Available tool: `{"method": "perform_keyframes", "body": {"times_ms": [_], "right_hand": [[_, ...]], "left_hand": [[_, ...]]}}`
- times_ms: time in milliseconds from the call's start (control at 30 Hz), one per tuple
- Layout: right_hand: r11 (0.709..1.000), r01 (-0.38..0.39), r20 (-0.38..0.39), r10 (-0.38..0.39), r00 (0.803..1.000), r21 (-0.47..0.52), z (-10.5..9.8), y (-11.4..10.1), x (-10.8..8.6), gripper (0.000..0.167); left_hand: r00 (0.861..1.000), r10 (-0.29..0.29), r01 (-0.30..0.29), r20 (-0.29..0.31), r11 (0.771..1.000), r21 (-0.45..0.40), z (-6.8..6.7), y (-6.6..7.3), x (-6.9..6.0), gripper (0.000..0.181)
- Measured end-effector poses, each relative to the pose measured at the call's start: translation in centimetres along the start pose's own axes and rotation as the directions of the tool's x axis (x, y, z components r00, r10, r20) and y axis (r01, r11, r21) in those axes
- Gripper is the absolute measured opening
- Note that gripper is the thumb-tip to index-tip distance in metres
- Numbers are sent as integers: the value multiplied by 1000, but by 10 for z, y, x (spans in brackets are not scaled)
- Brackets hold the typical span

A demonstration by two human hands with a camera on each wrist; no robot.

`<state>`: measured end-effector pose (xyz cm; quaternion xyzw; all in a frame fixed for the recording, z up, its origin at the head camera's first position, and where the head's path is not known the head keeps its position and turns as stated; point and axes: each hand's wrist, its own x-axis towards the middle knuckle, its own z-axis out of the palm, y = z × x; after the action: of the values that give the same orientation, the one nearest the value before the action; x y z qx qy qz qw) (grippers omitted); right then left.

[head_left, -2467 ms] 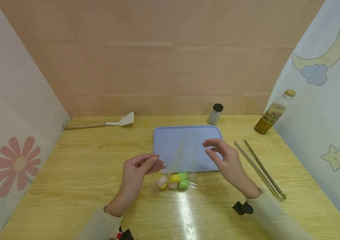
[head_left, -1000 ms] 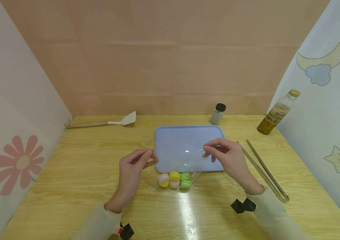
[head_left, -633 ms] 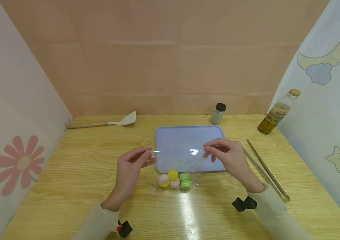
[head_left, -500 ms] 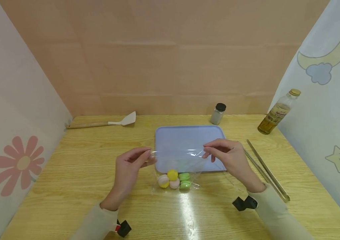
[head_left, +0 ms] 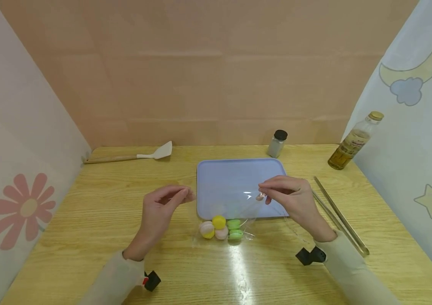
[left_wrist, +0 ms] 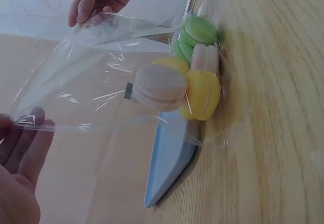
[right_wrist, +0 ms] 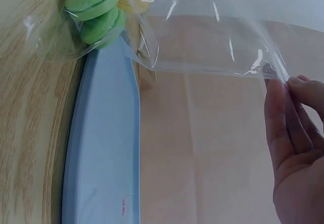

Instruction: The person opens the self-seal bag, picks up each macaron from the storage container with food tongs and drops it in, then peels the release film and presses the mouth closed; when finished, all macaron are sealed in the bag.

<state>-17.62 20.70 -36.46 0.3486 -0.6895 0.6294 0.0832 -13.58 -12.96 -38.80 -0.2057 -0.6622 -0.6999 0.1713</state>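
A clear plastic bag (left_wrist: 96, 82) stands on the table with several macarons at its bottom. Among them are a green macaron (head_left: 235, 234), a yellow macaron (head_left: 218, 222) and a pale pink macaron (head_left: 221, 233). My left hand (head_left: 161, 207) pinches the bag's upper left corner between thumb and fingers. At the opposite upper corner my right hand (head_left: 292, 201) pinches the film in the same way. Between the two hands the film is stretched out, as the left wrist view shows. Behind the bag lies a bluish-lilac tray (head_left: 204, 169) with nothing visible on it.
Metal tongs (head_left: 339, 216) lie to the right of my right hand. An oil bottle (head_left: 353, 142) and a small black-capped jar (head_left: 277, 144) stand at the back. A wooden-handled spatula (head_left: 132, 156) lies at the back left.
My right hand, earlier apart from the bag with fingers spread, now pinches its corner. My left hand has moved left and slightly up, drawing the film wider. The yellow macaron has shifted slightly.
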Motion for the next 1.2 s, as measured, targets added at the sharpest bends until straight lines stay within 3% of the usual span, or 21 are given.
{"method": "perform_keyframes", "body": {"times_ms": [233,333,533,733,867,1200], "right_hand": [[995,82,7,-83,997,65,0,6,0,27],[992,101,7,-102,995,73,-1,8,-1,29],[984,136,34,-141,989,111,-3,12,-1,27],[975,176,39,-183,982,135,-4,15,-2,28],[972,217,41,-221,974,93,-5,20,-3,32],[955,295,71,-295,953,2,-8,23,-5,37]], "left_hand": [[998,-13,14,60,1000,-14,-9,-1,4,17],[993,35,-36,112,999,8,-13,-2,6,18],[957,187,-204,223,978,53,-21,-6,11,28],[928,251,-265,276,964,13,-24,-7,14,34],[908,293,-307,299,952,-1,-25,-7,16,36],[896,298,-317,329,948,5,-27,-10,17,33]]}}
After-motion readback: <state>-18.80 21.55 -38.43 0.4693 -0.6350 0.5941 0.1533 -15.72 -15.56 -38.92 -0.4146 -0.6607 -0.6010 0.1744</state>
